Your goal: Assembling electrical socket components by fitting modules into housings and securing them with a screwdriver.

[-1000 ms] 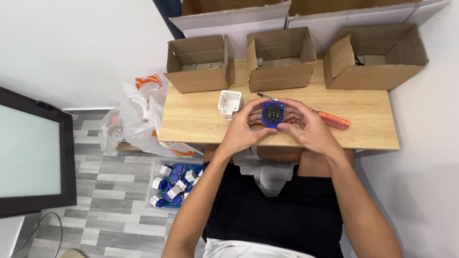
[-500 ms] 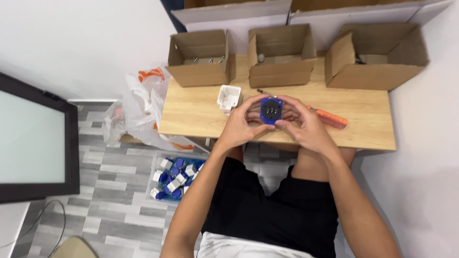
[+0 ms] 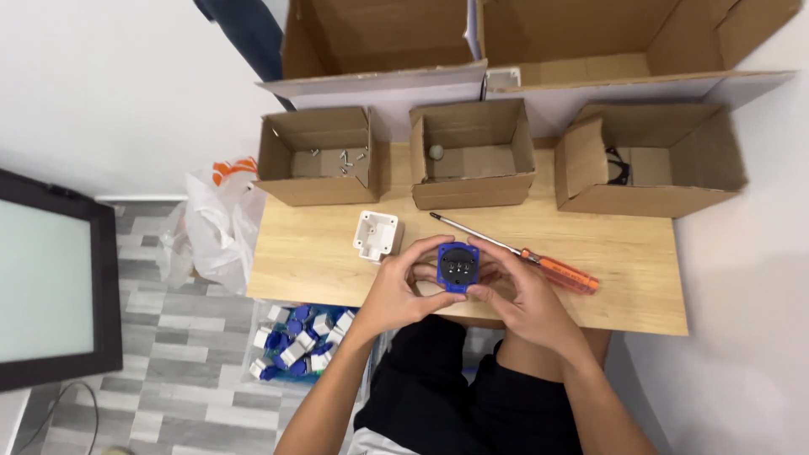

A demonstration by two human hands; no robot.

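Observation:
Both hands hold a small blue square socket part (image 3: 458, 267) with a dark round face, just above the near edge of the wooden table (image 3: 312, 270). My left hand (image 3: 400, 286) grips its left side and my right hand (image 3: 522, 295) its right side. A white plastic box (image 3: 376, 235) lies on the table just left of the hands. Just behind my right hand lies a screwdriver (image 3: 539, 263) with an orange handle, its shaft pointing left.
Three open cardboard boxes stand along the table's back: the left box (image 3: 313, 156) holds screws, the middle box (image 3: 470, 155) a small round part, the right box (image 3: 649, 160) a dark item. Larger cartons sit behind. A bin of blue and white parts (image 3: 297, 339), a plastic bag (image 3: 215, 223) and a monitor (image 3: 50, 291) are at left.
The view has shifted so the table and boxes sit lower in frame. Both hands keep hold of the blue part and have barely moved.

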